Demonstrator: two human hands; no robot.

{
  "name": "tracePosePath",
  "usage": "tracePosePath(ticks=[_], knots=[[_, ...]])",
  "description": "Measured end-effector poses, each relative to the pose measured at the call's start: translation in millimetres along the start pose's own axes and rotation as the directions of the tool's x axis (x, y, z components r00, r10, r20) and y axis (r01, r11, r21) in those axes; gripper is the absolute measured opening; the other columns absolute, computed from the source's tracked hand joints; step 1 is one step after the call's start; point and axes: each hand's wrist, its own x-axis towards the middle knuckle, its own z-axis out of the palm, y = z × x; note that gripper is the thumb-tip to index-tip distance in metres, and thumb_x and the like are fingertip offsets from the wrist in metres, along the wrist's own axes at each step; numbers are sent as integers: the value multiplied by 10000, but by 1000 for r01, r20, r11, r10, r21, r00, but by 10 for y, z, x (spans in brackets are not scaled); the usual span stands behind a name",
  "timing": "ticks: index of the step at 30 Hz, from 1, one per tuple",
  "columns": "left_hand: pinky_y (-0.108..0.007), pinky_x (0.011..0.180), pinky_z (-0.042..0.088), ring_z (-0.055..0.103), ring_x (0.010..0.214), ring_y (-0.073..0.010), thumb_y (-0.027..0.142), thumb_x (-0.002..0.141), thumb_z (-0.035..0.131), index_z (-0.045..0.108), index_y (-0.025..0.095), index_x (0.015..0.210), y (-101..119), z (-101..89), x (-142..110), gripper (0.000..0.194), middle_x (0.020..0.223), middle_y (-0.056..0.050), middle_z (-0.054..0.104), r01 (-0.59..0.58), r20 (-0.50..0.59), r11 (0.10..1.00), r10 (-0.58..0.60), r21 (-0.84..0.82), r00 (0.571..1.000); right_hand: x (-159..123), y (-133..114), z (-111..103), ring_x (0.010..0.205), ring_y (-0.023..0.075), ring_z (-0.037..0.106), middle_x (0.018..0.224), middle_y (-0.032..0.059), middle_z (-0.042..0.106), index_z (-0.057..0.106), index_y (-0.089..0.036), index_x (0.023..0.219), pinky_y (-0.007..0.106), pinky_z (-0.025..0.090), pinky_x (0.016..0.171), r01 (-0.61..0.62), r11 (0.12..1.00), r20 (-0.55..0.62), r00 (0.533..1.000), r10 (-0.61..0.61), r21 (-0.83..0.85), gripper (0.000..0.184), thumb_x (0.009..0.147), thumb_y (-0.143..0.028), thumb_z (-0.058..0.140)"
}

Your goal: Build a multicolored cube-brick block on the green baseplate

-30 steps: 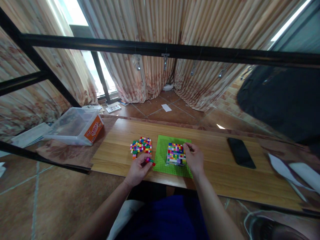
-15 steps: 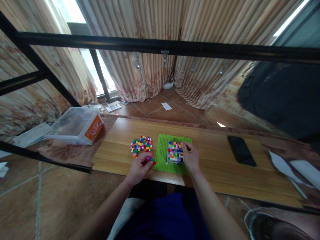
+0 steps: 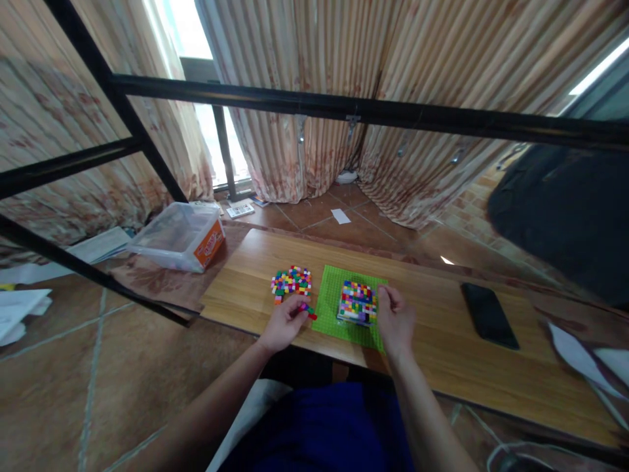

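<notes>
A square block of many-coloured toy building bricks (image 3: 358, 303) stands on a green studded baseplate (image 3: 327, 295) on the wooden board. At the block's right side is my right hand (image 3: 397, 321), thumb and fingers pinched together; anything between them is hidden. My left hand (image 3: 285, 324) is over the baseplate's left edge, closed on a few small bricks (image 3: 308, 311) in red, green and purple. Just beyond my left hand lies a loose pile of small mixed-colour bricks (image 3: 292, 280), left of the baseplate.
A black phone (image 3: 490, 314) lies on the wooden board (image 3: 437, 328) to the right, with white paper (image 3: 572, 354) farther right. A clear plastic box (image 3: 171, 242) with an orange label is off the board's left end. A black metal rail (image 3: 319, 108) crosses ahead.
My right hand has drawn from over the block's top right corner to just beside its right edge. My left hand keeps its bricks. The whole view has swung left.
</notes>
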Motion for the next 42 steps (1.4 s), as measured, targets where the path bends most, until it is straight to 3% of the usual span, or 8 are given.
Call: tracePosePath(ticks=[3, 7, 12, 17, 24, 32, 37, 42], knots=[[-297, 782, 503, 619, 830, -172, 235, 832, 596, 641, 189, 1067, -45, -1, 1, 243, 897, -35, 660, -1, 8, 1000, 2, -23, 1000, -212, -257, 48, 933, 223, 648, 1005, 112, 716, 722, -175, 967, 364, 496, 843, 112, 991, 91, 989, -118, 70, 361, 921, -439, 479], [-305, 784, 518, 620, 837, -175, 259, 836, 604, 637, 187, 1094, -56, 0, -6, 270, 926, -44, 662, 18, 8, 996, -17, -90, 1000, -518, -491, 284, 931, 206, 643, 993, 84, 708, 721, -213, 963, 354, 498, 859, 257, 965, 308, 915, -259, 49, 284, 937, -306, 454], [-304, 821, 509, 626, 890, -178, 255, 832, 617, 631, 189, 1099, -29, -8, -11, 275, 981, -52, 661, 0, 17, 992, 2, -122, 1000, -693, -496, 571, 936, 237, 628, 987, 115, 685, 702, -161, 1067, 363, 491, 859, 359, 926, 447, 852, -274, -118, 288, 924, -208, 456], [-281, 805, 497, 624, 875, -165, 314, 855, 613, 621, 182, 1084, -49, -13, 1, 264, 962, -46, 657, 2, 32, 989, 2, -147, 999, -706, -462, 669, 898, 224, 625, 981, 116, 676, 705, -145, 1021, 327, 474, 824, 387, 895, 517, 825, -228, -223, 272, 946, -190, 448], [-268, 764, 496, 612, 815, -155, 369, 865, 620, 636, 167, 978, -81, 9, 14, 232, 872, -37, 651, -39, 18, 992, 42, -121, 999, -735, -482, 682, 830, 195, 622, 900, 77, 678, 704, -170, 917, 291, 445, 776, 300, 923, 482, 862, -155, -239, 241, 943, -179, 465], [-276, 791, 513, 620, 850, -159, 320, 862, 624, 653, 166, 970, -88, 16, 6, 191, 906, -45, 660, -32, -30, 997, 30, -69, 999, -780, -502, 651, 818, 193, 625, 879, 81, 681, 702, -177, 866, 289, 449, 764, 311, 929, 419, 884, -206, -201, 253, 945, -190, 462], [-274, 709, 545, 619, 786, -148, 349, 865, 616, 632, 173, 983, -99, 24, 4, 212, 906, -36, 632, 37, -4, 980, -39, -197, 999, -668, -479, 401, 837, 193, 650, 899, 79, 709, 725, -193, 916, 302, 481, 792, 296, 950, 316, 914, -252, -97, 292, 959, -264, 445], [-260, 727, 530, 608, 793, -141, 311, 870, 605, 638, 171, 960, -85, 12, 8, 169, 886, -32, 622, 17, -6, 992, -18, -128, 1000, -452, -312, 37, 884, 208, 665, 984, 95, 726, 740, -194, 950, 327, 493, 804, 170, 978, 186, 971, -147, -119, 341, 939, -364, 445]])
